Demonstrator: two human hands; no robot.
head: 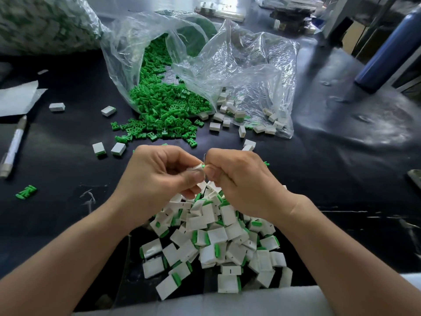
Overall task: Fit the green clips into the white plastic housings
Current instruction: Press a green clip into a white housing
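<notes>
Closely, left hand [157, 176]: housing [198, 167], right hand [239, 176]: clip [203, 166]

Setting: small-parts assembly workshop, hand-work bench. Evidence:
- Dark tabletop [68, 160], scuffed and scratched near the front edge.
- Bulk stock in bags: a clear plastic bag [127, 49] lies on its side, spilling loose green clips [164, 106] in the hundreds. A second clear bag [257, 71] beside it holds white housings [227, 109]. A large filled sack [45, 23] sits at far left, contents blurred.
- Heap of finished pieces [211, 242], white with green showing at one edge, at the near edge of the tabletop.
- A slim knife-like tool [14, 144] and a scrap of sheet [16, 99] lie at left.
- A blue cylinder [387, 46] and stacked equipment [289, 17] stand at the rear; details unclear.
</notes>
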